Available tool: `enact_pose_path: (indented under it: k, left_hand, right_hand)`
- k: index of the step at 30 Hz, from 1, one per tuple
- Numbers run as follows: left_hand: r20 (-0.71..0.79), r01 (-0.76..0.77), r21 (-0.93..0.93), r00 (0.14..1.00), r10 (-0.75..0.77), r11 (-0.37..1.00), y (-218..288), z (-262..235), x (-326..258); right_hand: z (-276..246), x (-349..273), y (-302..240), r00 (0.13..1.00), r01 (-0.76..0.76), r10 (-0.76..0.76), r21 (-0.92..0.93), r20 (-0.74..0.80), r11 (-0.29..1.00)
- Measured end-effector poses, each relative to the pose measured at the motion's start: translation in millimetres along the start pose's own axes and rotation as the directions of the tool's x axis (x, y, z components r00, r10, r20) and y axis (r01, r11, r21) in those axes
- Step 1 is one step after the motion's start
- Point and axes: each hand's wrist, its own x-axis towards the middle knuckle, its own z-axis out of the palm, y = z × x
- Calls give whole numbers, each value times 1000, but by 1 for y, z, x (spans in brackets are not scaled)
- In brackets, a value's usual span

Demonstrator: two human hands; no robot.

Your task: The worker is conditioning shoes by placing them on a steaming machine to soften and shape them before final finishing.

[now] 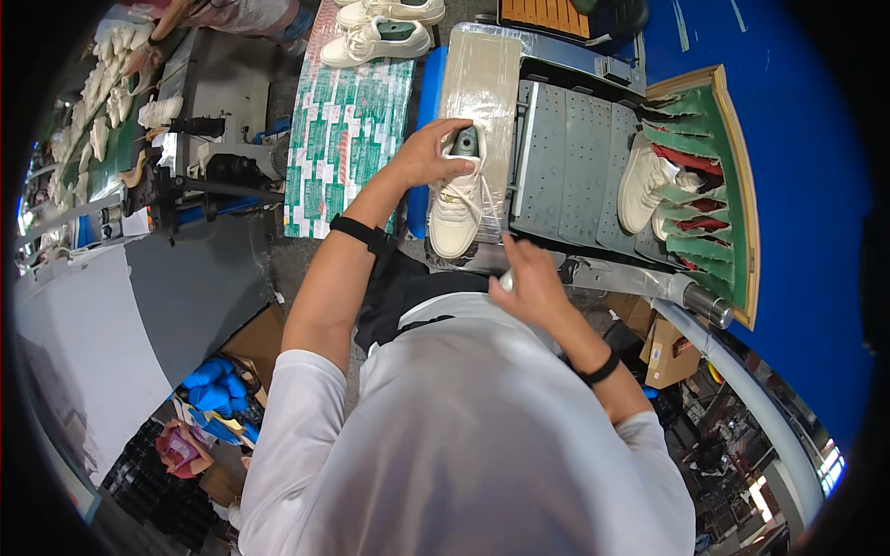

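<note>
Sneaker (456,208), cream-white and laced, lies on the near end of a plastic-wrapped board (482,83), toe pointing at the person, with a grey last (466,142) showing in its opening. It looks light, its upper soft enough to dent while the last inside keeps the shape firm, so the collar and heel seem the surest places to grip; the smooth leather-like skin may scuff or mark easily. Just right of the board stretches a grey perforated metal bed (570,162), and beyond it a wood-framed rack (732,185) of green and red fingers holds another pale shoe (640,190). Further up, two more white sneakers (385,28) rest on a green-patterned sheet (343,130). The left hand (428,153) reaches over the collar, fingers curled and closed around the heel edge. The right hand (528,273) hovers near the toe, fingers folded around a small pale cylindrical object (506,281), too hidden to identify.
</note>
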Motion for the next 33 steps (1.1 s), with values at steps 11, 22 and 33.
enact_pose_path:
  k: [11, 22, 33]
  left_hand:
    - [18, 81, -38, 997, -80, 996, 17, 4, 0]
    - [-12, 95, -76, 995, -96, 993, 8, 9, 3]
    - [-15, 62, -124, 998, -64, 990, 2, 9, 1]
  right_hand:
    - [30, 66, 3, 974, 37, 24, 265, -224, 964]
    - [-5, 27, -30, 995, 76, -75, 6, -71, 997]
    - [40, 86, -36, 968, 150, -154, -35, -201, 988]
